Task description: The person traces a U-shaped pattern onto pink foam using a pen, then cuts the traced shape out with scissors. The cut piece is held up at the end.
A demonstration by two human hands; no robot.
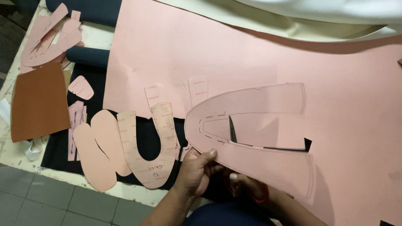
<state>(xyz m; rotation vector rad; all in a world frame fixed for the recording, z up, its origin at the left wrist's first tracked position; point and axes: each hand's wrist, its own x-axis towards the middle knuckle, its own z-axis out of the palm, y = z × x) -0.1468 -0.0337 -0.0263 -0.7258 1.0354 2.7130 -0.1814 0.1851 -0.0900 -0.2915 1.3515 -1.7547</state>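
Observation:
A large pink sheet (251, 58) covers most of the table, and a big U-shaped upper outline (251, 104) is partly cut from its near edge. My left hand (197, 171) pinches the rounded toe end of that cut shape from below, thumb on top. Under the sheet, my right hand (247, 184) is mostly hidden, its fingers through the red handles of scissors (263, 194). A dark pointed blade tip (232, 129) shows through the slit inside the U shape.
Cut pink pieces lie on a dark mat (58, 146) to the left: a horseshoe piece (146, 167) and an oval piece (98, 155). A brown sheet (39, 100) and more pink offcuts (50, 37) sit at far left. Cream material (293, 21) lies at the back.

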